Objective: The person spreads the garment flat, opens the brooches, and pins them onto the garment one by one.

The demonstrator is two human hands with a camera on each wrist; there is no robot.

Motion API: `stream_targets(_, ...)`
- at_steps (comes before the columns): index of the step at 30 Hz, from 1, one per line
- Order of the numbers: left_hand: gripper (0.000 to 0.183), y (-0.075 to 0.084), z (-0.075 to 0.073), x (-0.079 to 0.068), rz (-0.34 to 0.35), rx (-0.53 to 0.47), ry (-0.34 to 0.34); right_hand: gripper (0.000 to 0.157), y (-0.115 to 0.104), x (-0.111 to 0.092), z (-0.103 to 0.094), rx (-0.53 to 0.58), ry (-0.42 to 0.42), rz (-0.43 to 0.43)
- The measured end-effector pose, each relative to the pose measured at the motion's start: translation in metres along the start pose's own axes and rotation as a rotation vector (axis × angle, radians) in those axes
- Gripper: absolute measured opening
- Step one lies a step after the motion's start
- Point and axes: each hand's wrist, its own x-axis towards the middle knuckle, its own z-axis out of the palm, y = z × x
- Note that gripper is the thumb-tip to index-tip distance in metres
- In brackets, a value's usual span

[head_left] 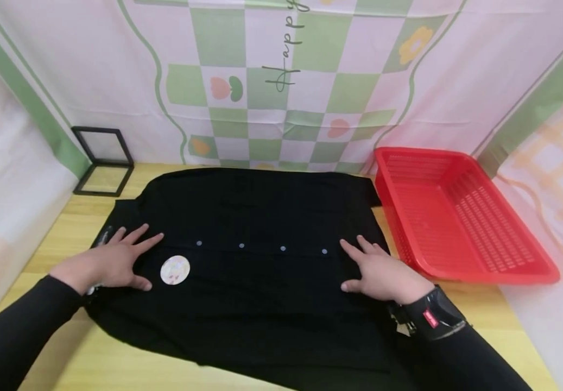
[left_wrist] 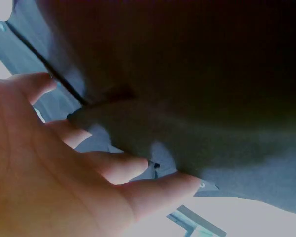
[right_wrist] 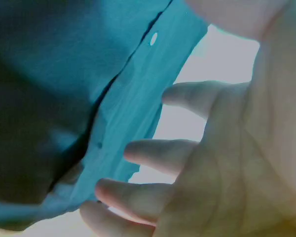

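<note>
A black button-front shirt point(head_left: 261, 304) lies spread out flat on the wooden table, its row of small pale buttons point(head_left: 241, 245) running left to right. On its left part is a round white disc point(head_left: 175, 270) with a faint coloured print. My left hand point(head_left: 112, 262) rests palm down over the shirt's left end, fingers spread, beside the disc. At the right end, my right hand point(head_left: 381, 271) lies over the cloth near the last button, fingers spread too. Both wrist views show straight, separated fingers against the shirt point(right_wrist: 133, 98), with nothing gripped.
A red plastic basket point(head_left: 400, 233) with perforated sides stands right of the shirt. At the back left is a black hinged double frame point(head_left: 127, 146). A green-and-white checked cloth point(head_left: 271, 125) hangs behind the table point(head_left: 149, 372).
</note>
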Motion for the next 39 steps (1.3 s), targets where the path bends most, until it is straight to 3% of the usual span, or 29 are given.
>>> stream_targets(7, 0.109, 0.0, 0.003, 0.0, -0.017, 0.01, 0.007, 0.127, 0.01, -0.011, 0.02, -0.039, -0.094, 0.013)
stream_targets(14, 0.107, 0.004, 0.003, 0.002, -0.009, 0.014, 0.005, 0.131, 0.004, -0.015, 0.019, -0.079, -0.073, 0.011)
stream_targets(21, 0.107, 0.007, 0.006, 0.006, -0.01, 0.006, 0.01, 0.14, 0.0, -0.028, 0.033, -0.056, -0.153, 0.011)
stream_targets(27, 0.107, 0.009, 0.006, 0.006, -0.011, 0.002, 0.011, 0.139, 0.008, -0.032, 0.038, -0.03, -0.142, -0.02)
stream_targets(35, 0.106, 0.008, 0.006, 0.007, -0.022, -0.012, 0.007, 0.133, 0.012, -0.031, 0.036, -0.015, -0.139, 0.002)
stream_targets(37, 0.105, 0.008, 0.006, 0.007, -0.025, -0.014, 0.02, 0.123, 0.012, -0.029, 0.031, -0.011, -0.097, -0.019)
stream_targets(39, 0.101, 0.009, 0.004, 0.007, -0.039, -0.012, 0.045, 0.11, 0.011, -0.027, 0.026, -0.028, 0.011, -0.052)
